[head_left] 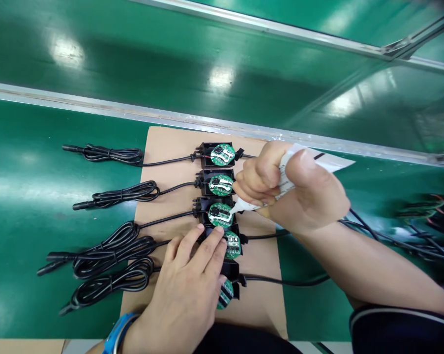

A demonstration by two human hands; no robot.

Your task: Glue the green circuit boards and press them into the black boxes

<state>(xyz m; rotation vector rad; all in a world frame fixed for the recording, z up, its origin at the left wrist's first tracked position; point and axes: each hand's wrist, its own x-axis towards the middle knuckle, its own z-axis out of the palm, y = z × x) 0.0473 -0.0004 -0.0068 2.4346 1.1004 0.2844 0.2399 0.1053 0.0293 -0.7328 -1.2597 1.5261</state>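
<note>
My right hand [299, 187] is wrapped around a white squeeze tube [286, 172]. The tube's nozzle [239, 206] points left and touches a round green circuit board [216, 215], which carries a line of white paste. My left hand [192, 285] lies with its fingers stretched out, the tips at the lower edge of that board and its black plastic housing [203, 202]. Above it, two more boards [222, 154] [222, 185] bear white paste on their housings. Below, one board [232, 245] shows silvery square parts, and another board [226, 293] is partly hidden by my left hand.
A brown cardboard sheet [170, 145] lies beneath the housings on the green table [15, 216]. Several bundled black cables [114, 196] stretch to the left. More wires [428, 221] are heaped at right. A metal rail [96, 105] runs along behind.
</note>
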